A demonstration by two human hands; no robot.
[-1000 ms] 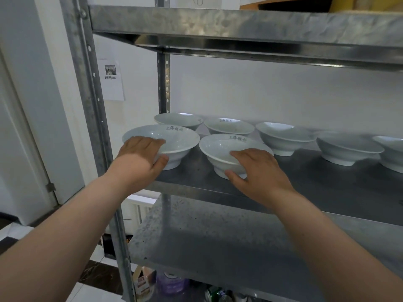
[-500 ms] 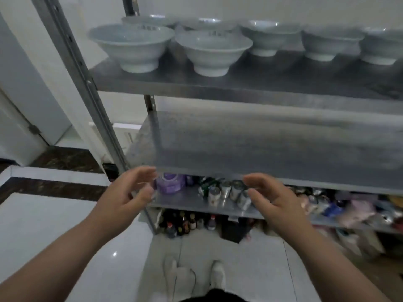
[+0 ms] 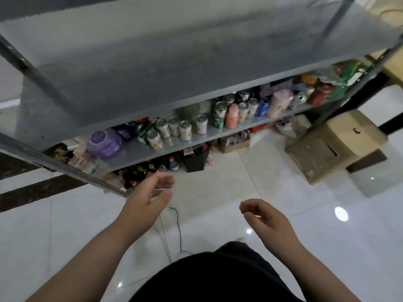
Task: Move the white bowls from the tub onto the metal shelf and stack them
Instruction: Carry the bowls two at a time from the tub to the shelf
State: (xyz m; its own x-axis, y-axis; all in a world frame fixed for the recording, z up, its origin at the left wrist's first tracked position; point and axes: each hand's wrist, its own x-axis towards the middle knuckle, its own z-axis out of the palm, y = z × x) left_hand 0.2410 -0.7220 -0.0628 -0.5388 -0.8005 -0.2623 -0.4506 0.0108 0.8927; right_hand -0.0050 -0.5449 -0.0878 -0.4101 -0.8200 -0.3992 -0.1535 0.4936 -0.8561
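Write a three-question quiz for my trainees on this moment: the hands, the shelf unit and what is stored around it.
1. True or false: the left hand and the right hand each hold a white bowl.
2. What stands on the floor to the right of the metal shelf? A) a beige stool B) a bucket C) a ladder
3. Fill in: on the lower level, the purple container sits to the ___ of the cans.
Key: 1 false, both hands are empty; 2 A; 3 left.
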